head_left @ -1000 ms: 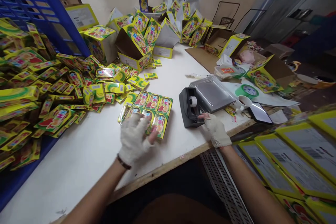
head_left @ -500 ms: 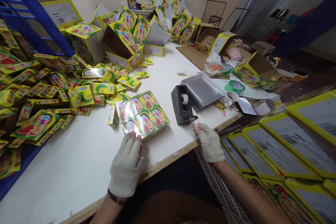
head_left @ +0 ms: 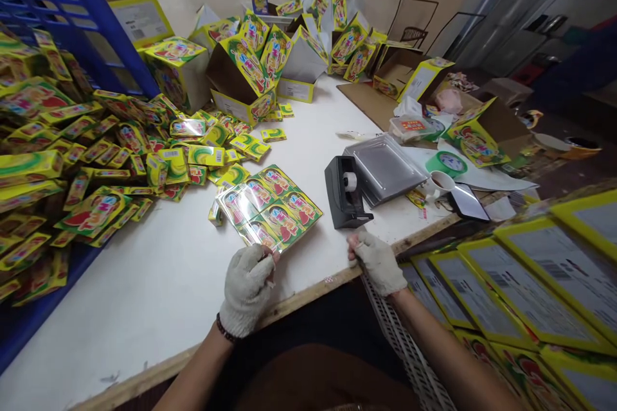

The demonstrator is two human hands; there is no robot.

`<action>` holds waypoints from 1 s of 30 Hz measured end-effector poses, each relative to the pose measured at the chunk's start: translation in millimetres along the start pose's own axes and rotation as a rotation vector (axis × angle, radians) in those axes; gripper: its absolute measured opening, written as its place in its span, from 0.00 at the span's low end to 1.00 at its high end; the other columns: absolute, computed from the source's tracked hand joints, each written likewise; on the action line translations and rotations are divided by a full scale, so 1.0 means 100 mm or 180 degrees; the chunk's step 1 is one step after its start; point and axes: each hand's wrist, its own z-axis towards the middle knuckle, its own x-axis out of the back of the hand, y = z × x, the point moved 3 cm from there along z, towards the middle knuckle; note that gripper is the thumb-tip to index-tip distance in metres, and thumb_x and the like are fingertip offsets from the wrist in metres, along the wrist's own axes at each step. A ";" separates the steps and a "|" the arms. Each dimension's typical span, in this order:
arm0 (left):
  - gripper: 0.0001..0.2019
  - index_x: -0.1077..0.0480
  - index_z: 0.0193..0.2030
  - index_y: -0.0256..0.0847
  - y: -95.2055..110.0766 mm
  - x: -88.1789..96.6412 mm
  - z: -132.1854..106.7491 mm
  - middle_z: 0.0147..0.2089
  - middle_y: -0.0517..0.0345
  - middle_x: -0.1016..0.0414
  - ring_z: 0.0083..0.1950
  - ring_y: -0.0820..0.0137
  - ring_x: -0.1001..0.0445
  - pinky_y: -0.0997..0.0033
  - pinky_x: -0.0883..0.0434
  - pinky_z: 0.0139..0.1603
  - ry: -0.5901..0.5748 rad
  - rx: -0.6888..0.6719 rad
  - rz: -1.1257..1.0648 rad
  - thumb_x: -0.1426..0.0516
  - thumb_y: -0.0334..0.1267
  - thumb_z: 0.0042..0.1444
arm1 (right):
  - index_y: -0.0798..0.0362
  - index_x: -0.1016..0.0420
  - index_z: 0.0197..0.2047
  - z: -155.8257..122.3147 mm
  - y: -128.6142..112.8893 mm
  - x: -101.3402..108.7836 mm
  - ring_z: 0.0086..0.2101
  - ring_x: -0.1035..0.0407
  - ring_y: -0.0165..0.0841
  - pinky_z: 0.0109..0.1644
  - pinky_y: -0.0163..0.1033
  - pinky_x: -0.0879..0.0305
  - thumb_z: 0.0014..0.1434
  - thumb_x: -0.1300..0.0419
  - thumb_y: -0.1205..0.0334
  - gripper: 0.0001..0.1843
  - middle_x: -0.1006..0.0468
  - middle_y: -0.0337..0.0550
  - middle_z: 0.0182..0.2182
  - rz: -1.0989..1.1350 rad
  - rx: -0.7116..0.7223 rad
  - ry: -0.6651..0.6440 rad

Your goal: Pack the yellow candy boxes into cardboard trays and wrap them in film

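Observation:
In front of me on the white table lies a flat, clear-covered pack of small colourful boxes (head_left: 277, 205), green and yellow with watermelon pictures. My left hand (head_left: 248, 286), in a fingerless white knit glove, is closed at the pack's near corner, with thumb and fingertips pinching its edge. My right hand (head_left: 378, 263), gloved the same way, rests by the table's front edge with its fingers pinched together. Whatever is between those fingers is too small to make out. Just beyond it stands a black tape dispenser (head_left: 344, 196) with a roll of clear tape.
Loose small boxes (head_left: 120, 141) are heaped at the left beside a blue crate (head_left: 72, 19). Clear plastic trays (head_left: 388, 167), a cup (head_left: 438, 185), green tape (head_left: 447, 164) and a phone (head_left: 468, 201) lie right. Open cartons (head_left: 245, 77) stand behind; stacked cartons (head_left: 540, 289) fill the lower right.
My left hand has gone from lying flat against the pack to curling its fingers at the near corner. My right hand has drawn slightly away from the tape dispenser. The view has shifted.

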 end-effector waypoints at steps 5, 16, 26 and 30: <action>0.07 0.28 0.33 0.40 -0.04 0.01 -0.06 0.35 0.54 0.25 0.37 0.68 0.28 0.68 0.31 0.37 -0.0128 0.0126 -0.0222 0.46 0.26 0.57 | 0.52 0.32 0.26 -0.25 -0.20 -0.67 0.23 0.34 0.28 0.28 0.35 0.36 0.53 0.40 0.37 0.24 0.29 0.37 0.20 -0.0055 0.0262 -0.1229; 0.07 0.27 0.37 0.46 0.12 0.05 0.22 0.32 0.55 0.31 0.33 0.63 0.35 0.63 0.44 0.32 -0.1118 0.0163 0.0784 0.45 0.43 0.61 | 0.52 0.32 0.24 -0.10 -0.06 -1.03 0.21 0.35 0.27 0.28 0.33 0.38 0.55 0.42 0.41 0.22 0.29 0.36 0.18 -0.0127 0.0261 -0.1304; 0.07 0.29 0.42 0.44 0.06 -0.02 0.01 0.36 0.54 0.27 0.37 0.65 0.29 0.64 0.37 0.35 -0.0299 0.0374 0.0106 0.45 0.34 0.57 | 0.48 0.40 0.49 -0.06 0.08 -0.89 0.26 0.28 0.30 0.29 0.37 0.29 0.50 0.36 0.40 0.30 0.27 0.38 0.32 0.0497 -0.0710 -0.0758; 0.25 0.36 0.55 0.37 -0.58 0.12 0.17 0.60 0.39 0.35 0.61 0.54 0.34 0.51 0.33 0.57 0.0301 0.1859 -0.0690 0.46 0.53 0.56 | 0.44 0.42 0.52 -0.03 0.07 -0.90 0.32 0.27 0.33 0.32 0.40 0.28 0.55 0.44 0.32 0.31 0.31 0.44 0.41 0.1008 -0.0983 -0.0810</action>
